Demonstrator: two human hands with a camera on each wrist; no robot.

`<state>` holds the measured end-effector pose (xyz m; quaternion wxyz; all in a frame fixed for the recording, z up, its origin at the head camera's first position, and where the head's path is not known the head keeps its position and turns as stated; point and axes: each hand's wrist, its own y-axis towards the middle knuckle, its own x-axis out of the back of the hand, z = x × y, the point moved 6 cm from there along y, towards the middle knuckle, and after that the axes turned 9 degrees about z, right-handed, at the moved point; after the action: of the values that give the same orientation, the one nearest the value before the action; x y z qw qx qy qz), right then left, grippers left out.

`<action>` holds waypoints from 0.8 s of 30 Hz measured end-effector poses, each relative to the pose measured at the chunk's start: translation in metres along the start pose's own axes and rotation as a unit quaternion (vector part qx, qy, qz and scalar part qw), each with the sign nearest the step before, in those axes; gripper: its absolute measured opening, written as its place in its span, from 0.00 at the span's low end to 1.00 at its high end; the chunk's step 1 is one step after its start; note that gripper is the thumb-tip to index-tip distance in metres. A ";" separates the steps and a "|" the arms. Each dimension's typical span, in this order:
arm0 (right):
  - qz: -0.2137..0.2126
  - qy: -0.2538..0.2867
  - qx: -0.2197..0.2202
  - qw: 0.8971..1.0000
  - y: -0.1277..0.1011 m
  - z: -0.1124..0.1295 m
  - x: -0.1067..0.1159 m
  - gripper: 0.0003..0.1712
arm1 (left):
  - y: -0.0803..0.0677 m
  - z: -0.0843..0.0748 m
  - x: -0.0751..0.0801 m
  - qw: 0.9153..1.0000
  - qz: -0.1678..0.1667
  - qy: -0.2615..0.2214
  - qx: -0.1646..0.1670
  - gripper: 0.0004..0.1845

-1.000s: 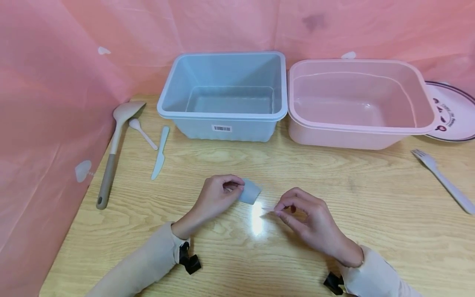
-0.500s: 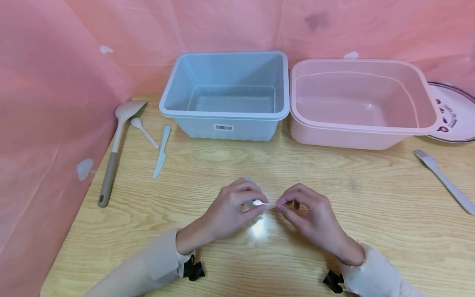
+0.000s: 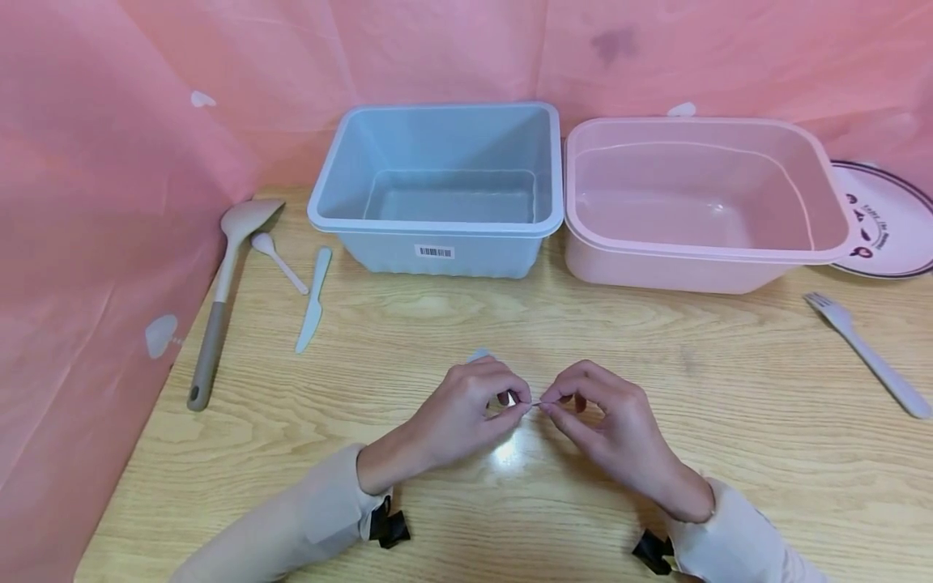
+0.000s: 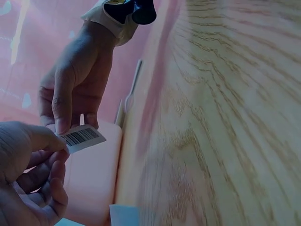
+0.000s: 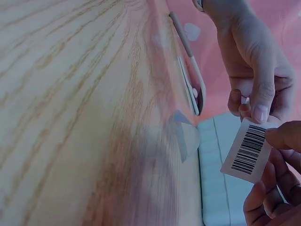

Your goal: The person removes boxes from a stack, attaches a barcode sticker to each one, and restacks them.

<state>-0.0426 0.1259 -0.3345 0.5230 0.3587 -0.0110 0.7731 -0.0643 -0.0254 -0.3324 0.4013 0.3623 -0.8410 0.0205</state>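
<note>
In the head view my left hand (image 3: 462, 417) and right hand (image 3: 619, 429) meet fingertip to fingertip over the table's middle. Between them is a small white barcode label (image 5: 247, 150), seen edge-on from above. The left thumb and fingers pinch one end of it, while the right thumb and fingers grip the other. Its printed bars also show in the left wrist view, where the label (image 4: 85, 137) spans both hands. A flat blue-grey piece (image 3: 481, 355) lies on the table behind my left hand, which hides most of it; the right wrist view shows its curved shape (image 5: 189, 139).
A blue bin (image 3: 437, 251) and a pink bin (image 3: 670, 271) stand side by side at the back. On the left lie a long-handled turner (image 3: 211, 348), a small spoon (image 3: 280, 263) and a knife (image 3: 313, 300). A fork (image 3: 867, 352) and a plate (image 3: 889, 227) are at right.
My left hand has left the blue-grey piece, moved right and taken hold of the label's other end. The right hand has stayed nearly in place, still pinching the label.
</note>
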 end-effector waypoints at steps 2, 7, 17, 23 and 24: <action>-0.010 0.003 0.012 1.000 0.000 0.001 0.001 0.14 | 0.001 0.000 -0.001 1.000 0.003 -0.008 0.003 0.03; -0.061 0.009 0.026 0.998 0.003 0.003 0.015 0.18 | 0.004 0.003 0.006 0.998 -0.037 -0.048 0.023 0.03; -0.109 0.069 -0.081 0.988 -0.005 -0.016 0.037 0.17 | 0.006 0.018 0.017 0.968 -0.089 -0.207 0.112 0.01; -0.085 0.095 -0.083 0.988 -0.007 -0.020 0.028 0.14 | 0.007 0.019 0.015 0.961 -0.084 -0.230 0.129 0.03; -0.082 0.098 -0.081 0.988 -0.007 -0.020 0.026 0.14 | 0.007 0.020 0.015 0.960 -0.084 -0.233 0.129 0.03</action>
<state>-0.0533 0.1577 -0.3372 0.6106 0.2374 0.0068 0.7554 -0.0880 -0.0354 -0.3335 0.1439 0.4752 -0.8680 0.0101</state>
